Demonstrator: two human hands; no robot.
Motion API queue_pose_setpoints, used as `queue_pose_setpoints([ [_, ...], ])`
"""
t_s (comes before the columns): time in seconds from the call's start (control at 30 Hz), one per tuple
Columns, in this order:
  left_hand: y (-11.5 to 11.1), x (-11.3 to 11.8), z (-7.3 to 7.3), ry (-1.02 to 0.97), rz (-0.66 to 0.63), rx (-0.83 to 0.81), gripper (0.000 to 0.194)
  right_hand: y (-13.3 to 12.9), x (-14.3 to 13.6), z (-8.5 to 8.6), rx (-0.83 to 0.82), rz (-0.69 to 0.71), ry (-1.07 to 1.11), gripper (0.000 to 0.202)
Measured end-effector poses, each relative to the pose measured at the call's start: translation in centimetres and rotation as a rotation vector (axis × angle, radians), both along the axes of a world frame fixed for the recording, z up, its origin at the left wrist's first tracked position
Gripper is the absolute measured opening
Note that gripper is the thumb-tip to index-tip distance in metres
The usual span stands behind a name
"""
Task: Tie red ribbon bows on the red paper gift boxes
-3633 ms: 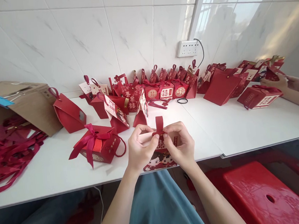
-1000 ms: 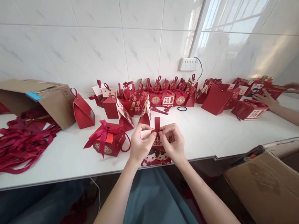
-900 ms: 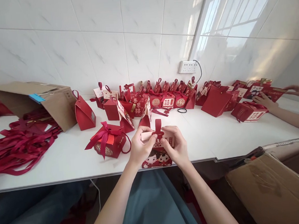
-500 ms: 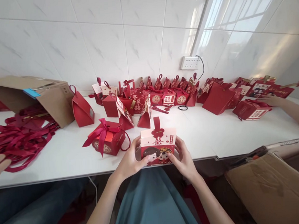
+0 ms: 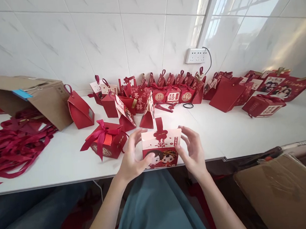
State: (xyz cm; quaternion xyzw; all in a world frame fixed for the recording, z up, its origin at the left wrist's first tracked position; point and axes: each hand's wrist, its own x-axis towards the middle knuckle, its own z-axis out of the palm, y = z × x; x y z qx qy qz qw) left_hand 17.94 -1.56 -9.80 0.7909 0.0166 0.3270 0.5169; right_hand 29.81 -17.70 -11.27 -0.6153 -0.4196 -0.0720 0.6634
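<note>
A red and pale-pink gift box [image 5: 159, 142] stands at the table's front edge, a cartoon couple on its face and a ribbon loop with a flower shape at its top. My left hand [image 5: 134, 158] holds its left side, thumb across the printed face and fingers curled by the upper corner. On the other side my right hand [image 5: 193, 152] clasps it loosely, thumb at the right edge and fingers bent near the top corner. The back of the box is hidden. Just left of my left hand sits a red box with a ribbon bow [image 5: 106, 141].
Several finished red boxes [image 5: 172, 95] line the wall. Two leaning tent-shaped boxes [image 5: 147, 113] stand before them, near a black ring [image 5: 188, 105]. Red ribbons [image 5: 20, 146] spill from a cardboard box [image 5: 46, 101] at left. Another cardboard box [image 5: 283, 185] is low at right.
My hands have loosened and spread a little on the gift box, the right thumb sliding out to its edge. Other people's hands at both sides have left view. The camera view has shifted slightly.
</note>
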Motion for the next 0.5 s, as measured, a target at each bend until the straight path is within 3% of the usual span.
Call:
queue_pose_setpoints([
  [0.17,-1.0,2.3,2.2,-0.235,0.196,0.198,0.029,2.4,-0.2,3.1,-0.02,-0.12,-0.234,0.018],
  [0.3,-1.7,3.2,2.4,-0.222,0.226,0.205,0.004,3.7,-0.7,2.8,-0.015,-0.148,-0.117,0.005],
  [0.5,-2.1,3.6,1.9,-0.282,0.282,0.165,0.002,4.2,-1.0,2.2,0.009,-0.168,-0.056,0.006],
])
